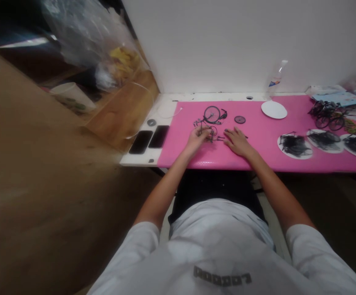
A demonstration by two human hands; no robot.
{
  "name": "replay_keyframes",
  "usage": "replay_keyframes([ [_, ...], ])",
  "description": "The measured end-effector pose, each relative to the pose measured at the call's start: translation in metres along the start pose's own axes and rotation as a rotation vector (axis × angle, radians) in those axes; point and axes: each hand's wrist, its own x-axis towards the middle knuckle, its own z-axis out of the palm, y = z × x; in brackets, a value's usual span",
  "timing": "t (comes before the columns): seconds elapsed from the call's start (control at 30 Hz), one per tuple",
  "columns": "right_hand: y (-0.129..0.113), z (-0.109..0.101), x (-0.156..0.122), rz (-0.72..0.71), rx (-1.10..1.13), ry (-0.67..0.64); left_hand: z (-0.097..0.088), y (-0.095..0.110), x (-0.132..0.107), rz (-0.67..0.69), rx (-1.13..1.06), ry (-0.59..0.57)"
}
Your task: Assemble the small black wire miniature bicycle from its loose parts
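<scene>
On the pink mat (pixel 257 135) lies a partly built miniature bicycle (pixel 212 116), with one black wheel standing out and thin dark frame pieces around it. My left hand (pixel 197 138) is closed in a pinch on small dark frame parts beside that wheel. My right hand (pixel 237 141) rests flat on the mat with fingers stretched out, touching small dark pieces near its fingertips. A loose black wheel disc (pixel 239 119) lies just beyond the right hand.
Two dark phones (pixel 149 139) lie left of the mat. A white round plate (pixel 273 110) and a plastic bottle (pixel 275 78) stand at the back. Three white plates with black parts (pixel 323 141) and finished small bicycles (pixel 328 114) sit on the right. Plastic bags (pixel 104 45) hang at left.
</scene>
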Motion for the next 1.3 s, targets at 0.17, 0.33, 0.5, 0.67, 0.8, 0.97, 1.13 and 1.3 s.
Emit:
replay_keyframes([
  [0.17,0.002,0.001,0.0,-0.039,0.021,0.05,0.002,0.0,-0.002,-0.012,0.027,0.008],
  [0.33,0.001,0.001,0.001,-0.08,0.053,0.118,0.002,0.0,-0.002,0.003,0.022,0.009],
  [0.5,0.003,0.002,0.006,-0.107,0.072,0.197,0.001,-0.002,-0.001,0.007,0.035,0.017],
  [0.67,0.005,0.0,0.009,-0.01,0.094,0.27,0.0,-0.003,0.0,0.011,0.045,0.015],
  [0.8,0.003,0.0,0.006,-0.053,0.126,0.278,0.001,-0.002,0.0,0.006,0.045,0.026],
  [0.97,0.005,0.003,0.005,-0.142,0.111,0.222,0.001,-0.003,0.0,0.01,0.047,0.0],
  [1.13,0.012,0.005,0.009,-0.146,0.135,0.214,0.0,-0.006,0.0,0.019,0.049,-0.023],
  [1.3,0.009,0.001,0.008,-0.128,0.169,0.209,0.002,-0.006,-0.002,0.023,0.049,-0.039],
])
